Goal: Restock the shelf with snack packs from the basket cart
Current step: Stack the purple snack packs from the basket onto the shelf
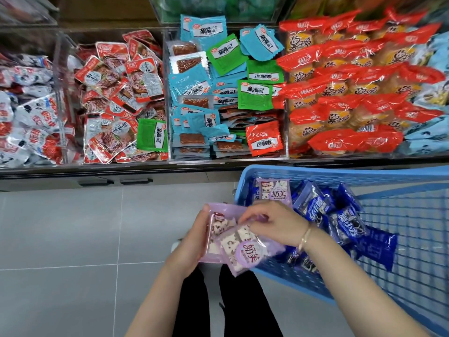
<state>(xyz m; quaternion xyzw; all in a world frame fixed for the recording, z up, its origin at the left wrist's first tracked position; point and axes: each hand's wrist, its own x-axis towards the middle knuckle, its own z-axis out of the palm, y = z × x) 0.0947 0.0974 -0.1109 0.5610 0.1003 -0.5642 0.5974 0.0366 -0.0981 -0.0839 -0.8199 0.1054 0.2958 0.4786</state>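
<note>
basket cart (pixel 340 175): cut by the edge at 4 o'clock.
purple packs (pixel 245 251): upper part hidden under the right hand (pixel 274 222).
white packs (pixel 26 122): cut off, 9 o'clock.
top bins (pixel 213 8): blurred, 12 o'clock.

Shelf (pixel 109 171) heaped with snack packs (pixel 252 94); basket cart (pixel 340 175) on floor (pixel 73 227)

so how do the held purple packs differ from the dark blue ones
The purple packs are pale lilac with white speckled pieces showing; the dark blue packs are deep blue with white print. The purple packs are held by the left hand and right hand; the dark blue packs lie heaped in the basket. Both are sealed plastic snack packs.
</note>
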